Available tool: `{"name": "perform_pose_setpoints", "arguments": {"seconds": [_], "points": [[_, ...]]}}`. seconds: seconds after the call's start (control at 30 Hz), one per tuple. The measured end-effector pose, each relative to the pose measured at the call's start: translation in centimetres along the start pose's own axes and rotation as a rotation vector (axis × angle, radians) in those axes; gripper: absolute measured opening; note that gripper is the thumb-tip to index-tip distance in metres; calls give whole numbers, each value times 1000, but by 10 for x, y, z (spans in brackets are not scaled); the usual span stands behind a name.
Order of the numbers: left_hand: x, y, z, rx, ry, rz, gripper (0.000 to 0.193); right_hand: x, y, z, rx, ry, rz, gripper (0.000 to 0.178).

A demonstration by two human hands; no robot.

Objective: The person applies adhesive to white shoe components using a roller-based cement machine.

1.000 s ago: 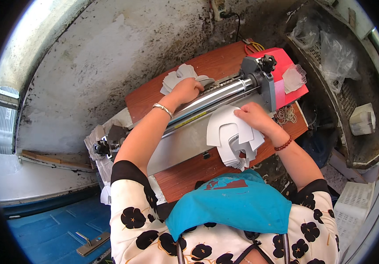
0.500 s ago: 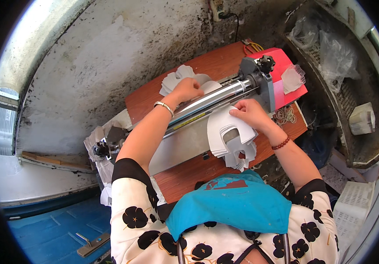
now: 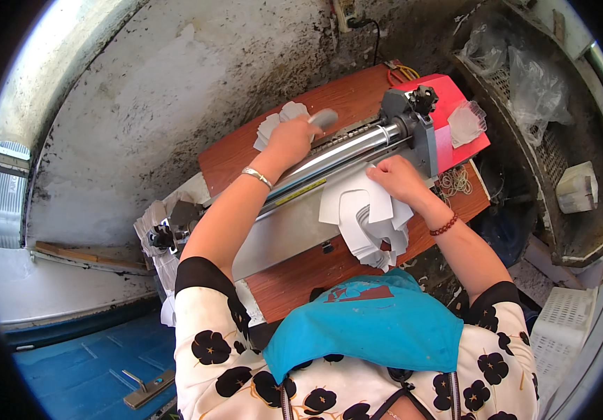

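My left hand point(image 3: 291, 145) reaches behind the steel roller point(image 3: 357, 148) of a tabletop roller machine. Its fingers are closed on a pale curved cut-out piece point(image 3: 324, 119), blurred by motion. Beside that hand, a fanned stack of white cut-out pieces point(image 3: 268, 130) lies on the brown board. My right hand point(image 3: 399, 180) is closed in front of the roller, its fingertips at the upper edge of a pile of white U-shaped cut-outs point(image 3: 359, 210). Whether a piece sits between those fingers is hidden. The pile drapes over the machine's grey front plate.
A red housing point(image 3: 441, 94) with a black knob point(image 3: 424, 100) stands at the machine's right end. Another knob point(image 3: 161, 236) is at its left end. Rubber bands point(image 3: 455, 183) lie on the brown board point(image 3: 301, 283). Plastic bags point(image 3: 536, 91) hang over a shelf at right.
My left hand has drawn slightly back and left, now with a pale piece at its fingers. At the front pile the top piece lies at another angle. My right hand has barely moved.
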State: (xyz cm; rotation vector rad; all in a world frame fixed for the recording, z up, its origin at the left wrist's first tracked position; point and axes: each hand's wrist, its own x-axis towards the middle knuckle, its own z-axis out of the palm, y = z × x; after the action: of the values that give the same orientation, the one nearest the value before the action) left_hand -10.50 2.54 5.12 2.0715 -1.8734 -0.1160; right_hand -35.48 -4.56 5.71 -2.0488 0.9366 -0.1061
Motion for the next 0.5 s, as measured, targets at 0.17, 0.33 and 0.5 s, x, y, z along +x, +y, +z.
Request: {"name": "perform_pose_setpoints", "arguments": {"seconds": [0.17,0.33,0.5], "points": [[7,-5,16,-252,-356,-146,24,12,10,6,96,32,-23,35],[10,-17,22,-392,-306,-290,20,-5,13,8,313,36,-72,28],[15,-10,11,-375,21,-394,13,-11,21,5,267,21,-26,27]]}}
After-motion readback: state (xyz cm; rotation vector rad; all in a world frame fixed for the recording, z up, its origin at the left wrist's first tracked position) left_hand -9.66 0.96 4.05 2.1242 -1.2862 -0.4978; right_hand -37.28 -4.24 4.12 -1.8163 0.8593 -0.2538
